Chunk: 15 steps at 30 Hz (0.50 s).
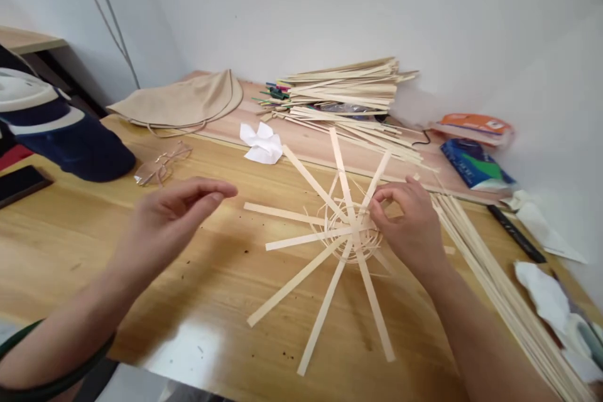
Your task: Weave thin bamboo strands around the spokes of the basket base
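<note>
Hands: left hand [179,217] raised, right hand [407,229] on bamboo basket base [351,235]

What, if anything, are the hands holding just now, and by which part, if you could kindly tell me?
The right hand holds the bamboo-strip basket base by the edge of its woven centre; the left hand holds nothing.

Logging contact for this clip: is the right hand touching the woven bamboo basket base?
Touching. The head view shows the fingers of the right hand curled onto the edge of the woven bamboo basket base.
</note>
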Available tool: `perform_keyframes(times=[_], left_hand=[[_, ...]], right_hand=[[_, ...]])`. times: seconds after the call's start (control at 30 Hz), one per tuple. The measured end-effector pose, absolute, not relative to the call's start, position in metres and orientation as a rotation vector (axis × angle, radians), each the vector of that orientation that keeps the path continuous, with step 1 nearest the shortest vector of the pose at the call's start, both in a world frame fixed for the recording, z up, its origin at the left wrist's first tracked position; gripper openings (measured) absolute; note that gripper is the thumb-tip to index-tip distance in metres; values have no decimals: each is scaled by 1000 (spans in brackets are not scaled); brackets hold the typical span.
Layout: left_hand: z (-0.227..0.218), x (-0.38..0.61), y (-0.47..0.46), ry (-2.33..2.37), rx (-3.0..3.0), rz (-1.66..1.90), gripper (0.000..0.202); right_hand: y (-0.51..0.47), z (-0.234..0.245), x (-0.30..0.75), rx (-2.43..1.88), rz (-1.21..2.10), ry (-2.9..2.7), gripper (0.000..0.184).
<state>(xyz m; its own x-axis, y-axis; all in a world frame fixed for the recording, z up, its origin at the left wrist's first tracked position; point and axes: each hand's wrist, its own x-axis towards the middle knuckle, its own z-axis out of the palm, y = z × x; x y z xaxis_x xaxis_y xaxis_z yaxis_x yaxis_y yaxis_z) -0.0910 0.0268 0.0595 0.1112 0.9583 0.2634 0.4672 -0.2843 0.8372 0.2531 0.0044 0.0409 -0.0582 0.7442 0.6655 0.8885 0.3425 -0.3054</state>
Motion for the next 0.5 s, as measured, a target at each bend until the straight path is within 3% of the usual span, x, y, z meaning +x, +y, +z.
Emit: perform_keyframes(times=[0.17, 0.27, 0.4, 0.5], left_hand=[[58, -99, 51, 508, 1652, 305, 74], [50, -72, 52, 345, 1548, 231, 77], [43, -43, 54, 282, 1313, 239, 64], [49, -37, 64, 118, 1367, 94, 74]], right_hand=[[0, 53, 248, -1428, -333, -1727, 9], [-3, 59, 235, -1427, -352, -1741, 9], [-6, 66, 226, -1424, -388, -1731, 11], [-8, 67, 228, -1393, -352, -1751, 11]])
